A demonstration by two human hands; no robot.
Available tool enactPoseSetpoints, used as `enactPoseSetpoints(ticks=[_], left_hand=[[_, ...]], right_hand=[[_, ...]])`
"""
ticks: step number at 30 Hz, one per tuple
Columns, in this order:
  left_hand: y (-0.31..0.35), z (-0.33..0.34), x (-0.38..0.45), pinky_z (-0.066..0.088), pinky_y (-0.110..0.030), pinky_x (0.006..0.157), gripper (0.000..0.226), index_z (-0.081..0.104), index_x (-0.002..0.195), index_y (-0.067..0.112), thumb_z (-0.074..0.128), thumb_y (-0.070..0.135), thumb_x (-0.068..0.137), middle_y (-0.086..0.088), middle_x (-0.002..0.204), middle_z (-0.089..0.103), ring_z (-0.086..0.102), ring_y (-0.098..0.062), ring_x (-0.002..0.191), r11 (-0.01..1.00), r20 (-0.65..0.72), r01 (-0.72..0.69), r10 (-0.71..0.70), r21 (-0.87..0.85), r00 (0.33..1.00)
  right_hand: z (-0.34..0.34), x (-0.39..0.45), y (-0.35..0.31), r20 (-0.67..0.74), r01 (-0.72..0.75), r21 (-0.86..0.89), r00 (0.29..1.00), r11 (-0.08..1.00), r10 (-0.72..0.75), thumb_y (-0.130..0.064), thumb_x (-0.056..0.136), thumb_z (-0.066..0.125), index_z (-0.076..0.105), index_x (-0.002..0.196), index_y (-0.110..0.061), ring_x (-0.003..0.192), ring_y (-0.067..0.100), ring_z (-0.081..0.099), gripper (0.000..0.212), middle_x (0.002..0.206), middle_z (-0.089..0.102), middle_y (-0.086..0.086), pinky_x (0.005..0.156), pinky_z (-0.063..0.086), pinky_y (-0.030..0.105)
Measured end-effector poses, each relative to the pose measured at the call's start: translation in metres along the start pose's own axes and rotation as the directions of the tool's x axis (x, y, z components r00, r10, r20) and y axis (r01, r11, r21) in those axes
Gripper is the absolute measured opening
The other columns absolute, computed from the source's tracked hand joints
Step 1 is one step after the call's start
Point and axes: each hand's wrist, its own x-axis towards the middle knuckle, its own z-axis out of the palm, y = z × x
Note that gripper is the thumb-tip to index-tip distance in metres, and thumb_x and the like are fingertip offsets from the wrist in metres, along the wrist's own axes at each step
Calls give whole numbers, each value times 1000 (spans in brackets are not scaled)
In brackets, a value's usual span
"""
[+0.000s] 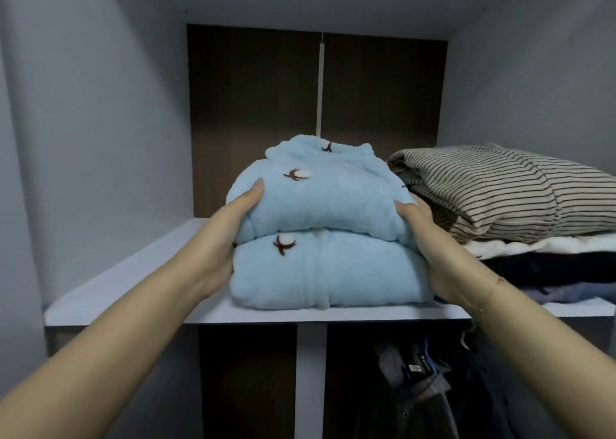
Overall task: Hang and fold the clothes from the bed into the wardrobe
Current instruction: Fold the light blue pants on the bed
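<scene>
Fleece bundle: pale blue fleece garments [320, 235], folded into two thick rolls, one stacked on the other, printed with small brown-and-white cotton-boll motifs.
Where it sits: on the wardrobe shelf [110, 292], at its near edge, about mid-width, just left of a stack of other folded clothes.
Left hand: the left hand [233, 225] presses against the bundle's left side, thumb laid over the top roll, fingers hidden behind or under the fabric; it holds the bundle.
Right hand: the right hand [423, 238] clasps the right side, thumb dug into the upper roll, palm against both rolls; a thin bracelet [490, 292] shows at the wrist.
Handling, as I judge it: soft, bulky and light; squashes under the thumbs; not fragile, not slippery, but the top roll could slide or spring open if only one side is held.
Best hold: both sides at once, low enough to trap both rolls, squeezing inward.
Neighbours: striped folded cloth [506, 192] on top of white, dark and blue layers, right of the bundle and just beside it.
Below the shelf: dark hanging clothes [416, 392] at lower right, one with a small white tag.
Writing: the tag is too small to read; no brand or lettering is legible anywhere.
</scene>
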Motion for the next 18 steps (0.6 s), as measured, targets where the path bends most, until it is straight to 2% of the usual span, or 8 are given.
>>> enactPoseSetpoints(ticks=[3,5,6,9,11,14,16,18], left_hand=[[8,3,15,60,-34,66,31,80,89,30,67,58,81,-8,103,75,73,-26,92,999,-149,30,-33,-21,988],[6,-1,22,58,-35,70,35,79,93,27,69,58,79,-8,102,75,74,-26,90,999,-211,28,-31,-18,977],[3,-3,23,58,-36,72,38,77,98,27,70,59,77,-8,104,75,73,-26,92,1000,-211,21,-23,-14,977],[-3,-4,17,60,-34,70,41,75,107,28,68,57,80,-5,109,74,72,-24,97,1000,-171,-4,1,-14,985],[-5,-1,11,59,-31,69,46,64,124,25,64,52,87,-2,111,74,72,-20,97,999,-199,-31,26,-24,980],[-6,0,-5,57,-27,63,46,47,138,24,56,39,96,0,116,69,73,-11,87,997,-253,-72,65,-16,965],[-2,2,-21,55,-26,61,49,36,146,28,50,36,99,4,118,62,72,-9,84,997,-270,-75,73,0,960],[-2,5,-36,51,-30,80,57,23,151,31,48,33,101,5,134,50,61,-10,105,983,-309,-84,131,163,942]], right_hand=[[19,3,-8,-14,17,-7,1000,1000,-17,-52,94,47,22,148,-42,113,1,49,61,128,47,-21,91,42,23],[25,4,-10,-17,28,-26,999,999,-29,-52,95,45,18,150,-41,125,9,44,62,139,42,-17,109,35,32],[25,2,-10,-23,26,-32,999,999,-26,-51,95,45,19,150,-41,127,11,43,62,141,42,-15,111,33,33],[21,-9,-11,-81,68,-63,994,996,-73,-42,95,49,24,149,-40,121,10,45,59,140,45,-13,100,35,27],[22,-20,-14,-101,98,-136,989,986,-112,-35,94,52,24,149,-39,124,12,42,62,143,41,-9,97,31,26],[26,-47,-16,-66,127,-367,985,922,-162,-29,92,59,23,152,-30,140,14,23,69,155,19,-3,105,20,23],[22,-70,-20,-37,181,-480,974,858,-226,-24,92,61,34,148,-22,145,13,16,63,158,16,0,112,16,22],[17,-97,-24,9,238,-557,960,795,-281,-19,92,61,42,144,-18,144,10,22,55,155,28,0,115,20,24]])
